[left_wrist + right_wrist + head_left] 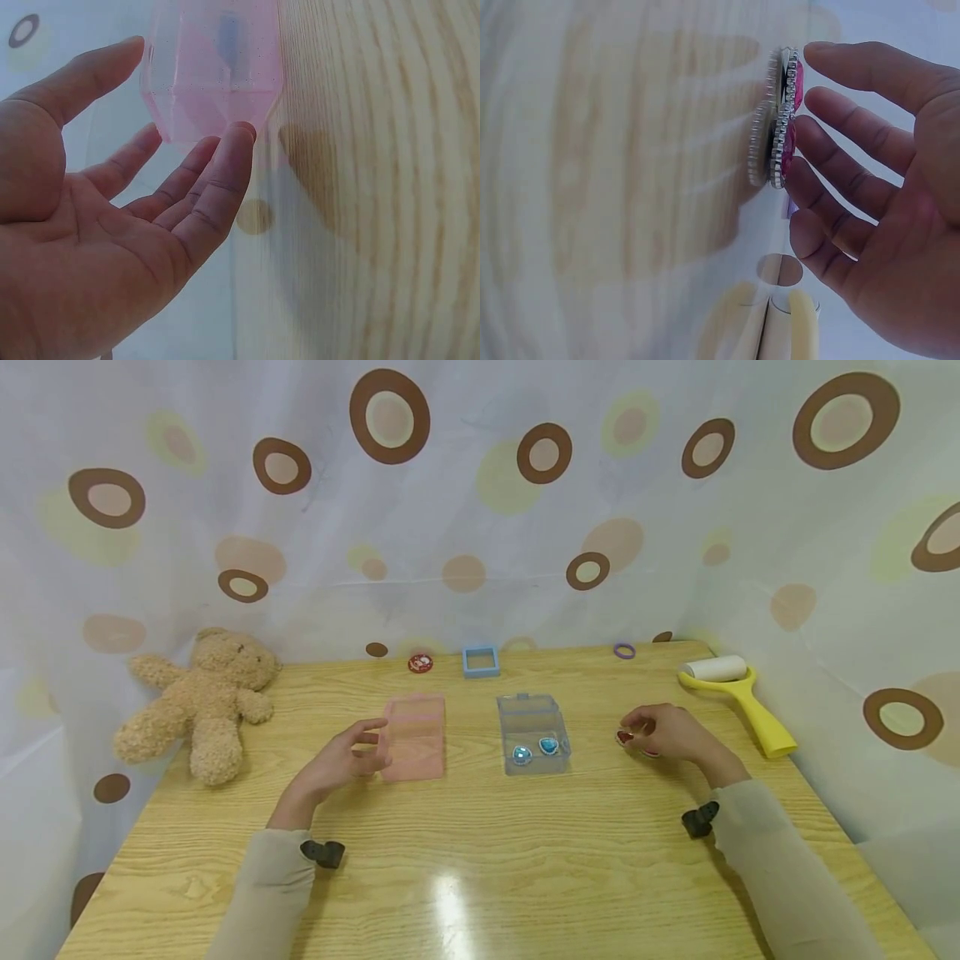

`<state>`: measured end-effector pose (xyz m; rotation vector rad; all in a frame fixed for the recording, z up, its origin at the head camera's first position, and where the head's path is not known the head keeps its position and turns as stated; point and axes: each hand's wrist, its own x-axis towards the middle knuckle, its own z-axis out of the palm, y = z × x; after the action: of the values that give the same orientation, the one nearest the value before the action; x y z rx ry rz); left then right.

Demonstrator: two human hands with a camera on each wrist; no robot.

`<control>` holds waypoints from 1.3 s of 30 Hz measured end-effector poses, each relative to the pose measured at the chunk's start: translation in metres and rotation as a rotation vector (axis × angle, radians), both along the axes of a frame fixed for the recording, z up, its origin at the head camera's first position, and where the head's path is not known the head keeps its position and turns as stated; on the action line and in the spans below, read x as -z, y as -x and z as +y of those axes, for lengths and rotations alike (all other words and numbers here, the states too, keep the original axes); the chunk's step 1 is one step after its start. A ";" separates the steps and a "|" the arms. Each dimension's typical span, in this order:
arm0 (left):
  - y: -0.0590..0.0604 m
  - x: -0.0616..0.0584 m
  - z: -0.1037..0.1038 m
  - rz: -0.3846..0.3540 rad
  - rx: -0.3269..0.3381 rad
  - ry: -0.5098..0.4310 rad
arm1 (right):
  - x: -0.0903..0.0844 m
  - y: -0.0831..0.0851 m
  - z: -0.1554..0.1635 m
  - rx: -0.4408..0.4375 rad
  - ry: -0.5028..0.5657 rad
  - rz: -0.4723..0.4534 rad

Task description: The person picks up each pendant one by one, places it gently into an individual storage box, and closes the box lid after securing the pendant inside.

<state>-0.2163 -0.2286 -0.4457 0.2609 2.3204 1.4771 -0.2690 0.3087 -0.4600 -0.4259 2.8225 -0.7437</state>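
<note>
My left hand is at the left side of a clear pink plastic box, fingers loosely spread. In the left wrist view the fingertips are right at the box's near end, and the thumb stands apart from the fingers. On the right, my right hand hovers over two red gems with silver beaded rims, lying on the table. Its thumb and fingers are loosely bent beside them without gripping. Between the hands lies an open clear bluish box holding two blue gems with beaded rims.
A teddy bear lies at the left. Along the back are a round red patterned piece, a light blue square frame and a purple ring. A yellow-handled lint roller lies at the right edge, by the dotted curtain.
</note>
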 end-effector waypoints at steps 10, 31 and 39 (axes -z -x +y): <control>0.000 -0.002 0.002 0.005 -0.005 0.006 | 0.004 0.004 -0.003 -0.039 -0.040 0.021; 0.000 -0.001 0.000 -0.024 -0.014 0.009 | -0.011 0.000 -0.011 -0.009 0.031 0.003; 0.001 -0.001 -0.001 -0.023 -0.015 0.010 | -0.028 -0.003 -0.026 -0.038 0.082 0.028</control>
<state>-0.2173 -0.2297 -0.4452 0.2232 2.3155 1.4677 -0.2656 0.2831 -0.4323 -0.5053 2.8091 -0.8540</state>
